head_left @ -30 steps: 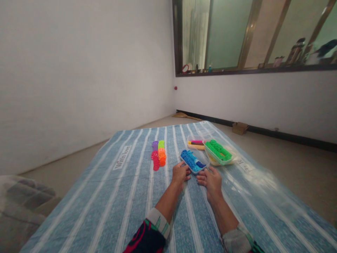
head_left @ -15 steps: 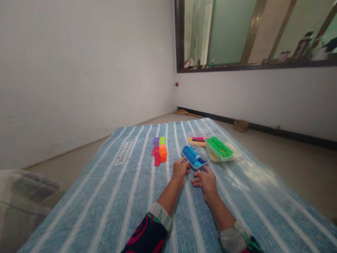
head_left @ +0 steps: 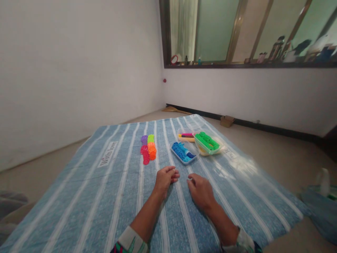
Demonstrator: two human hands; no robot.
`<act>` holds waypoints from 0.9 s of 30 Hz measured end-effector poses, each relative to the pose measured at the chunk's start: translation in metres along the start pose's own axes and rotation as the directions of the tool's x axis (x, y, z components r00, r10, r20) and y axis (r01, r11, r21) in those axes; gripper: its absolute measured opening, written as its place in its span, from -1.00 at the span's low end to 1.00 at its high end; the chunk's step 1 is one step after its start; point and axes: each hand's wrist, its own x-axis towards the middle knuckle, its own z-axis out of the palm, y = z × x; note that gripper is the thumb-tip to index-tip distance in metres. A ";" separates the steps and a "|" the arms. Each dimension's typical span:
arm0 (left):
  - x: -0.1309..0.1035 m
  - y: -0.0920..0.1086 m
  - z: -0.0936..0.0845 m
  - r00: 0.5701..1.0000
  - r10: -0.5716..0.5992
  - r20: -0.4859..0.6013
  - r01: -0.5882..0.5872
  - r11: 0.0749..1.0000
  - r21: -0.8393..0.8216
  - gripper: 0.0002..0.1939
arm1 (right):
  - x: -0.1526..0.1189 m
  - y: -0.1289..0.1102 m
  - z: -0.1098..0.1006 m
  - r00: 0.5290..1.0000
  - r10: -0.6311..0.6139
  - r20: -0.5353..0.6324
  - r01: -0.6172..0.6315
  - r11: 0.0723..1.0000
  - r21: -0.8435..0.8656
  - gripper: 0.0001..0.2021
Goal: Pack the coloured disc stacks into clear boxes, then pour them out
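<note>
On striped cloth [head_left: 86, 196], blue-filled tray [head_left: 185, 163] sits just beyond left hand [head_left: 164, 180] and right hand [head_left: 202, 191]. Hands apart, fingers loosely bent, nothing visibly held. Judged: no handling under way; any tray lift calls for level grip.

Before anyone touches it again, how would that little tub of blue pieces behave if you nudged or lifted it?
The blue-filled tub would probably slide rather than tip, since it looks low and sits flat on the striped cloth. Its clear, thin-looking walls might flex a little when pinched. The loose blue pieces could spill if it tilted, as they're heaped near the rim.
</note>
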 end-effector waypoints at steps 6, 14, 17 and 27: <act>-0.011 -0.010 -0.010 0.999 0.021 0.038 -0.022 1.000 0.013 -0.85 | -0.017 0.032 -0.030 0.999 0.022 -0.045 -0.042 0.855 -0.517 -0.82; -0.014 -0.015 -0.008 0.998 0.049 0.050 -0.049 0.999 0.003 -0.83 | -0.022 0.042 -0.025 0.999 -0.038 -0.011 0.025 0.826 -0.564 -0.81; -0.014 -0.016 -0.010 0.996 0.058 0.068 -0.059 0.998 0.011 -0.81 | -0.021 0.038 -0.025 1.000 -0.019 0.022 0.029 0.821 -0.571 -0.80; -0.011 -0.017 -0.014 0.993 0.059 0.099 -0.064 0.997 0.046 -0.78 | -0.014 0.014 -0.032 0.992 0.052 0.113 0.019 0.834 -0.552 -0.82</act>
